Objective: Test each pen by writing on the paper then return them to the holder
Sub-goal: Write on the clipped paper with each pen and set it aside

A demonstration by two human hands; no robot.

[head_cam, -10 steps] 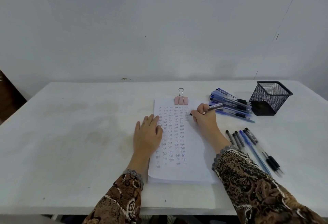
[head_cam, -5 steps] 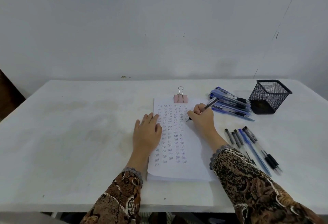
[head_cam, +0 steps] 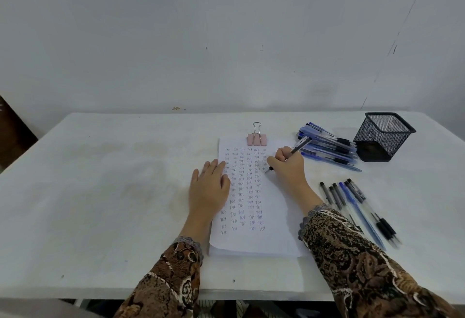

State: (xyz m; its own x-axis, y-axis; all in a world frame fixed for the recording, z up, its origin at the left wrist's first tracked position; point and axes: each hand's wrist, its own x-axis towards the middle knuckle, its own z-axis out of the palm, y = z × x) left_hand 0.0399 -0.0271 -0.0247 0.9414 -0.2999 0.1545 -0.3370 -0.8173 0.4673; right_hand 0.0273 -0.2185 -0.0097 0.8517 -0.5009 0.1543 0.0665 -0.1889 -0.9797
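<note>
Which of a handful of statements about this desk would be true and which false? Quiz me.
1. The right hand grips a pen with its tip at the paper. True.
2. The left hand holds a second pen. False: it lies flat on the paper's left edge and holds nothing.
3. The mesh holder is packed with pens. False: none stick out of it. The pens lie in a pile beside it and a row by the right sleeve.
4. A pink binder clip sits at the paper's top edge. True.
5. The paper is blank. False: columns of small handwriting cover it.
</note>
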